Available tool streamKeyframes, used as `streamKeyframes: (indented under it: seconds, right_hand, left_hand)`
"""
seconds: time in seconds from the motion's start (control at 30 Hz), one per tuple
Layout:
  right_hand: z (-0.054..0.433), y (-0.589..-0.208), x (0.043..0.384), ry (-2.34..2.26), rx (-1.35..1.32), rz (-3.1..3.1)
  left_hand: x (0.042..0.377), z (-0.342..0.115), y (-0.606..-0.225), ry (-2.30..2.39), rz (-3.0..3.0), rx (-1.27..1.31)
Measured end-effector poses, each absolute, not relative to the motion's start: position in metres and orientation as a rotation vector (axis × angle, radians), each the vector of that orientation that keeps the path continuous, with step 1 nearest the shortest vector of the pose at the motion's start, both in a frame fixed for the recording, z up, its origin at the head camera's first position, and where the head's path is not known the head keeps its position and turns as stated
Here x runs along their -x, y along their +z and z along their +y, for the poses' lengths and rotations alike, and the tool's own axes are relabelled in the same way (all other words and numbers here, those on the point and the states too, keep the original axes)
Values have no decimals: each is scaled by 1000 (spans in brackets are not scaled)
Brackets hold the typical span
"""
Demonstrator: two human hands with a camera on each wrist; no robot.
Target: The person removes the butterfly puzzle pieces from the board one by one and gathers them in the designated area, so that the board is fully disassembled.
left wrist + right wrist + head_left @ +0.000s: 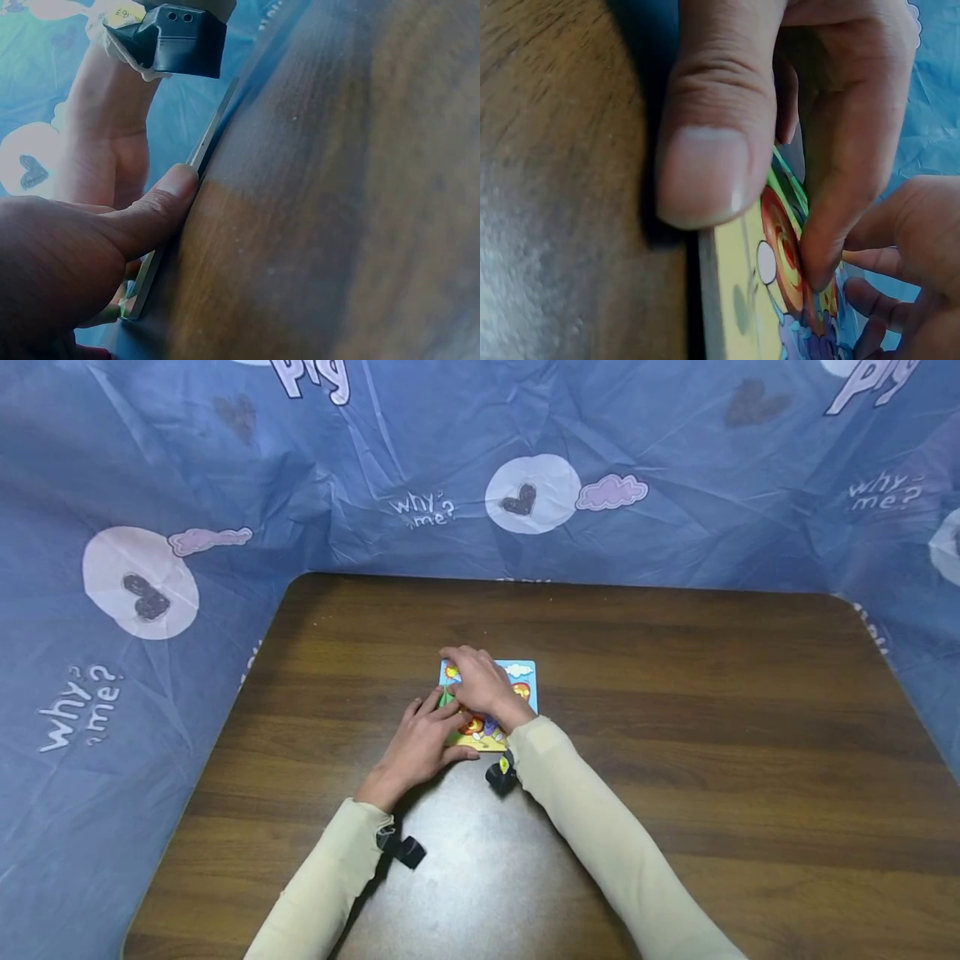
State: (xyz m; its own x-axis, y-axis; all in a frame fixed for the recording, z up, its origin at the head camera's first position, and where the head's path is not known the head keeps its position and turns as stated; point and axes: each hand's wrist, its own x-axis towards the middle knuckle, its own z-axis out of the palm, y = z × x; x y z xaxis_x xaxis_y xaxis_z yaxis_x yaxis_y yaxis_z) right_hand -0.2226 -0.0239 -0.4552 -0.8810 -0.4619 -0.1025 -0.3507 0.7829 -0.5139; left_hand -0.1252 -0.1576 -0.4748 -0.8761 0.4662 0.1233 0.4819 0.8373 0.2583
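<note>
A small square picture board (517,746) with a blue sky, a yellow ground and bright cartoon shapes lies on the table under both hands. My left hand (423,743) grips its near left corner: the thumb (712,176) is at the front edge, and a fingertip touches the printed orange swirl (780,240). A green shape (446,697) shows at the board's left side between the two hands. My right hand (483,685) bends over the upper left part of the board and covers much of the picture. I cannot tell whether its fingertips pinch anything.
The brown wooden table (675,693) extends all around the board. Behind and to the sides hangs a blue printed cloth (420,435). Black wrist cameras sit below both wrists, the right one (501,774) close to the board's front edge.
</note>
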Motion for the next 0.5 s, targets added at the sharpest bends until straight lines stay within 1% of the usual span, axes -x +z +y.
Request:
streamKeyframes:
  seconds: [0.5]
  right_hand:
    - [-20,-449,229,-855,568,2604]
  left_hand:
    - [126,-157,-475,-440,-2948,774]
